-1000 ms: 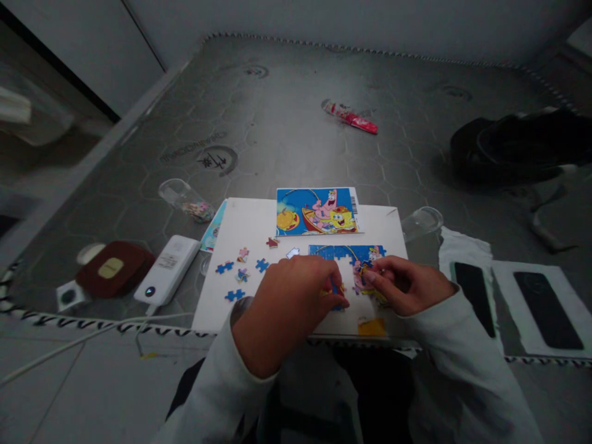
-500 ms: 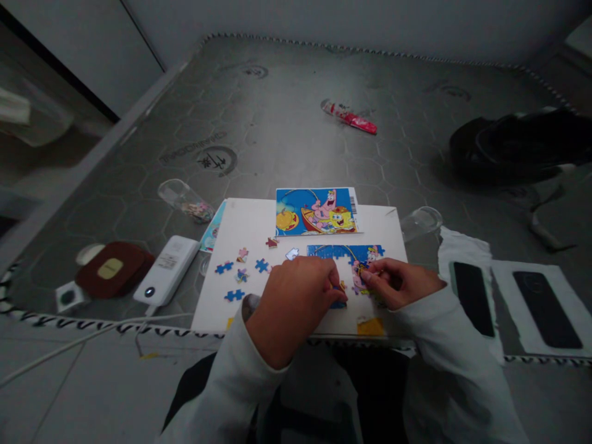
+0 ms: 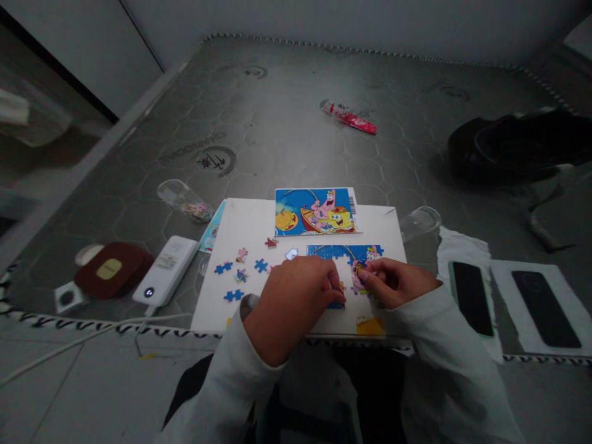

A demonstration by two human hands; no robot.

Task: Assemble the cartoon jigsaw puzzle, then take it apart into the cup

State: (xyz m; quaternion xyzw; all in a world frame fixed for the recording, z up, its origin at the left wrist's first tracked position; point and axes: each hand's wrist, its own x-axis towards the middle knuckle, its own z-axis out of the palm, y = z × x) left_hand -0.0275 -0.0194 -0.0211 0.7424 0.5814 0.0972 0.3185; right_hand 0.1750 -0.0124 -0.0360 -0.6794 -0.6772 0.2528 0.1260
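Note:
A partly assembled jigsaw puzzle [image 3: 333,251] lies on a white board [image 3: 263,216], its blue upper strip joined and a white gap showing in the middle. My right hand [image 3: 400,282] pinches a small dark blue and yellow puzzle piece [image 3: 359,269] over the pink right-hand part. My left hand [image 3: 296,299] is closed, its fingertips down by blue pieces at the lower left of the puzzle; whatever they grip is hidden. Left of this hand lie several loose pieces, among them a blue piece [image 3: 234,296] and a reddish piece [image 3: 271,243]. Behind the puzzle is a cartoon picture card [image 3: 314,211].
Clear tubes lie on either side of the board, the left tube [image 3: 185,200] with pieces inside. A white power bank [image 3: 166,271] and a brown case [image 3: 113,269] are at left. Two phones, including a black phone [image 3: 546,308], lie at right. Farther back is a red tube [image 3: 349,117].
Almost nothing differs. Both hands hold nearly the same pose over the puzzle, and the view has shifted very slightly.

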